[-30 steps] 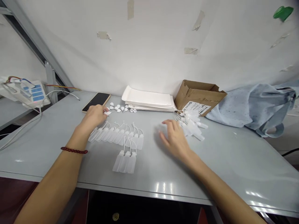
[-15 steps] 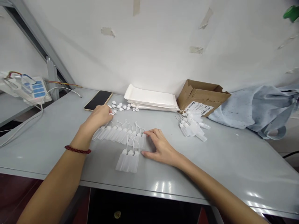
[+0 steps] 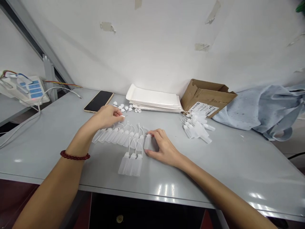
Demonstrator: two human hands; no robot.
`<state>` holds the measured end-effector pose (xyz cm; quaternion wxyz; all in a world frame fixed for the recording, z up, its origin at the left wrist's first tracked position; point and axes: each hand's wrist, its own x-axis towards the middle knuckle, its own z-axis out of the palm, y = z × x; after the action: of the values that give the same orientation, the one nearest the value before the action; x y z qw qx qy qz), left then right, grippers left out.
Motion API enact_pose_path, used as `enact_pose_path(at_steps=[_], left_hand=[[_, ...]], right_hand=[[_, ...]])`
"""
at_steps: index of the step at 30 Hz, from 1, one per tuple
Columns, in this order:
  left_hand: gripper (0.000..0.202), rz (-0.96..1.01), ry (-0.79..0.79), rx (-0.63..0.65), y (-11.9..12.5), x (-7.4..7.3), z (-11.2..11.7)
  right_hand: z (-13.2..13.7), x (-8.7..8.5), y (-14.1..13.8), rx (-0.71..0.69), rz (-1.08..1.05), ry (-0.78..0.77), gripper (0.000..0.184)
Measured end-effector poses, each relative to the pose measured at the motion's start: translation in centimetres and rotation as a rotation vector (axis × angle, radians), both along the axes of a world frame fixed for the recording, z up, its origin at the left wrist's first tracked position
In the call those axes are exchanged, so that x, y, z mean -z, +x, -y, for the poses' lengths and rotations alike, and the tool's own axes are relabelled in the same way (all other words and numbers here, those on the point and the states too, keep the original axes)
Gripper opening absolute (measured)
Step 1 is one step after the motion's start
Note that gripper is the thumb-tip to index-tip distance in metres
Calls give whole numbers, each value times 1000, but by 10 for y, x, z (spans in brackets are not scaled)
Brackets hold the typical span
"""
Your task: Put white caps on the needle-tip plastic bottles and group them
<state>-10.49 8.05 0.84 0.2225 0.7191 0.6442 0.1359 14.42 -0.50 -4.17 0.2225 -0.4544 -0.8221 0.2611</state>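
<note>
Translucent plastic dropper bottle [image 3: 147, 141] lies at frame ctr on the grey tabletop [image 3: 214, 165], at the right end of a row of bottles [image 3: 114, 136]; right hand [image 3: 164, 149] has its fingers curled round it. Left hand [image 3: 105, 117], just upper left, pinches a small white cap [image 3: 122, 116] btw thumb & forefinger. Three more bottles [image 3: 130, 163] lie below the row. Loose caps [image 3: 125, 107], phone [image 3: 98, 101], white trays [image 3: 153, 101] & cardboard box [image 3: 207, 95] sit further up.
</note>
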Motion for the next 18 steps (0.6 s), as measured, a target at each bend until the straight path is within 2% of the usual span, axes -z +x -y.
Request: enact_pose_path(at_steps=[4, 6, 9, 13, 18], left_hand=[[27, 322, -20, 76, 18, -5, 11], [29, 494, -42, 127, 30, -3, 16], [30, 720, -162, 202, 50, 3, 26], [29, 854, -248, 264, 71, 9, 38], [21, 949, -185, 331, 81, 8, 49]], right_hand=[[1, -2, 5, 95, -157, -48, 49], [1, -4, 8, 137, -251, -91, 52], [3, -8, 10, 152, -378, -165, 56], [6, -10, 12, 115, -461, -149, 56], [9, -9, 13, 106, -403, -12, 56]])
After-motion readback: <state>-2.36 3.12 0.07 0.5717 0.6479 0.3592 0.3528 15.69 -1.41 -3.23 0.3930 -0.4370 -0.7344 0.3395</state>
